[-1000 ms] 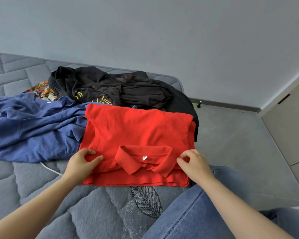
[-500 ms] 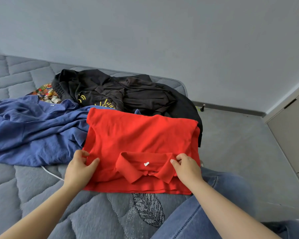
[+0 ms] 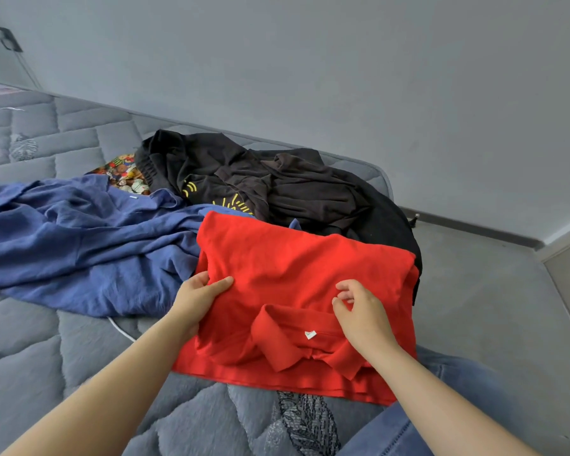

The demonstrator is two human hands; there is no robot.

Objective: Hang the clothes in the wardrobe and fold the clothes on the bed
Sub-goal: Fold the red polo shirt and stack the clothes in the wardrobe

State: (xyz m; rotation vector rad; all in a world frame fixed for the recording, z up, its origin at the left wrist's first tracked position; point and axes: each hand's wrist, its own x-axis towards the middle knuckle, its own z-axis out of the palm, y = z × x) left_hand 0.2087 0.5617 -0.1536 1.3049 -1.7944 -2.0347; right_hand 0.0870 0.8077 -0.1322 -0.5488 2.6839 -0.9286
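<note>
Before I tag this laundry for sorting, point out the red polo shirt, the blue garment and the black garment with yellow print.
red polo shirt (image 3: 293, 258): head view, folded body panel beyond the collar.
blue garment (image 3: 79, 245): head view, crumpled middle.
black garment with yellow print (image 3: 191, 162): head view, fabric above the print.

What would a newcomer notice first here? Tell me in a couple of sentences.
The red polo shirt lies half folded on the grey mattress, with its collar towards the person. The left hand grips its left edge, and the right hand is curled just above the collar. Behind it, a crumpled blue garment spreads to the left and a heap of black clothes sits by the wall.
</note>
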